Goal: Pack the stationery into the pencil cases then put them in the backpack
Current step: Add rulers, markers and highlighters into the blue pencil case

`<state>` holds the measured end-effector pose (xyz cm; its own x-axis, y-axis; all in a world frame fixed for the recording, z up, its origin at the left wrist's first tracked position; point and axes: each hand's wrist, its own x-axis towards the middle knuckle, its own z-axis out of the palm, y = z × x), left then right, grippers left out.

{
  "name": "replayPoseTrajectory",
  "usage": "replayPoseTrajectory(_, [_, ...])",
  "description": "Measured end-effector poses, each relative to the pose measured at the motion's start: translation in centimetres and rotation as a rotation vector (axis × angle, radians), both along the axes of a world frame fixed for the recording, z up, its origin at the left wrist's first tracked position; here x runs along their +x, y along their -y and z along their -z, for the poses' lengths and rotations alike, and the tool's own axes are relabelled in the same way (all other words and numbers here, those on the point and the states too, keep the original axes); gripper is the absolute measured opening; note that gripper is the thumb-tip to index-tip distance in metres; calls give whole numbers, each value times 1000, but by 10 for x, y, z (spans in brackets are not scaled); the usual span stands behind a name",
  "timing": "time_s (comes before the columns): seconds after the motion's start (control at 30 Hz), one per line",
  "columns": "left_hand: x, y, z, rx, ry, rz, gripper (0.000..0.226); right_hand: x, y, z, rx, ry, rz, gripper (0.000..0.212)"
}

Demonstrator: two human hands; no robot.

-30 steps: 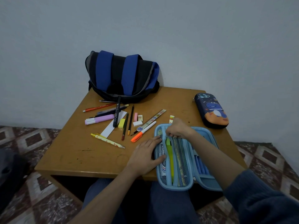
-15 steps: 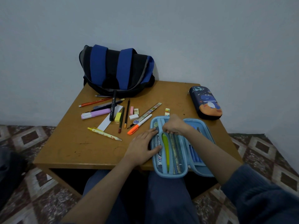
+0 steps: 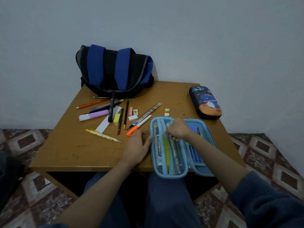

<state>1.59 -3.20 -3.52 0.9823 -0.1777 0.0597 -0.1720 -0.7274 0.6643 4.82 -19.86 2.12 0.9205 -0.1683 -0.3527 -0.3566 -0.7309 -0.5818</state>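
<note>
Steadying hand: my left hand (image 3: 137,148) lies flat on the brown wooden table (image 3: 74,150), fingers loosely straight and gripping nothing. The fingertips touch the left wall of the light-blue zip-round fabric pencil case (image 3: 171,176).
Pinching hand: my right hand (image 3: 178,129) is curled tight over the case's mesh flap, clamped on a small pale tab (image 3: 164,134). Whether that is a zip pull or a pen end, I cannot tell.
Case position: it lies open with pens inside, its near end overhanging the table edge above my lap.
Tipping risk: a hard tug toward me could slide the case off the edge and spill the pens, since my left hand only touches it from the side.
Snag risk: pens bulge under the mesh, so I expect the flap could catch on them.
Loose stationery: the orange-capped white marker (image 3: 139,125) lies just beside my left hand, and a careless sweep would roll it.
Unpacked: the navy hard-shell dinosaur-print pencil case (image 3: 205,102) sits closed, well apart at the right. The black-and-blue fabric backpack (image 3: 115,71) rests against the wall.
</note>
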Motion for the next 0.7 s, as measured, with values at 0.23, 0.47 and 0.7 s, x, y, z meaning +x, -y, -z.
replayPoseTrajectory(0.23, [9, 25, -13, 125, -68, -79, 26, 2, -1, 8, -9, 113, -21, 30])
replayPoseTrajectory(0.47, [14, 28, -13, 46, -8, -197, 27, 12, -11, 12, -3, 224, -27, 29])
replayPoseTrajectory(0.7, [24, 12, -16, 172, 85, -175, 29, 21, -25, 8, -76, 244, 2, 41])
